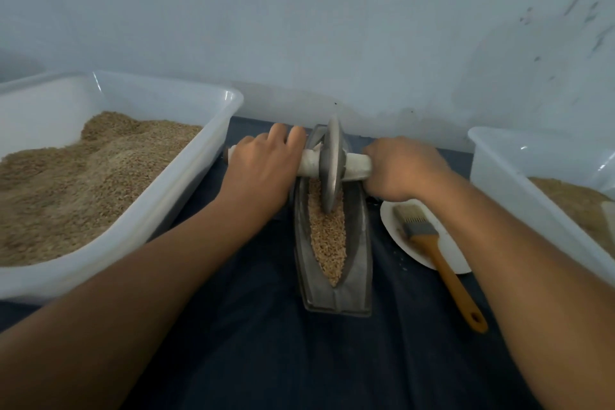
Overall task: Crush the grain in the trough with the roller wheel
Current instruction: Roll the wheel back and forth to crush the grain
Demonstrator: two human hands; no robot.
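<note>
2 hands [263, 166] [399, 170] over axle ends [357, 166], wheel [331, 163] in grain [327, 236].

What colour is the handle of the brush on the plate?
Orange-yellow; the brush handle shows clearly in the head view, its bristle end resting on the white plate.

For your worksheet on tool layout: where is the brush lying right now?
In the head view, the brush lies right of the trough, bristles on a white plate, beside the right hand.

Both bare forearms reach straight out ahead, roughly level and apart. The left hand [263, 165] lies knuckles-up with fingers curled over in a grip. The right hand [401, 170] is fisted tight, wrist bent slightly inward.
</note>
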